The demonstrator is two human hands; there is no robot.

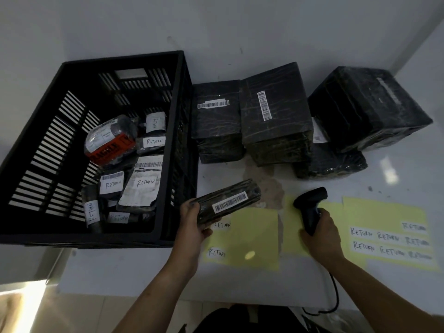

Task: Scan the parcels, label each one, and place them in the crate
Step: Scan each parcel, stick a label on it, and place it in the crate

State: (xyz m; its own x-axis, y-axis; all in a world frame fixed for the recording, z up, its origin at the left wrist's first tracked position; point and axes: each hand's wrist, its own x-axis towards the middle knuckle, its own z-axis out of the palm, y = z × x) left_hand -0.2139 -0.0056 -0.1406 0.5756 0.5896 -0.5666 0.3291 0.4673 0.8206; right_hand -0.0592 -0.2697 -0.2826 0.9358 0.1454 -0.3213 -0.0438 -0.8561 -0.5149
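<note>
My left hand grips a flat black-wrapped parcel with a white barcode strip facing up, held just right of the black slatted crate. My right hand holds a black barcode scanner, its head pointed left toward the parcel. The crate holds several wrapped parcels carrying white "RETURN" labels. Yellow sheets with handwritten "RETURN" stickers lie on the white table under and right of my hands.
Several larger black-wrapped boxes stand behind my hands: two with barcodes, a bigger one at the right stacked on another. The scanner cable trails off the table's front edge. A white wall is behind.
</note>
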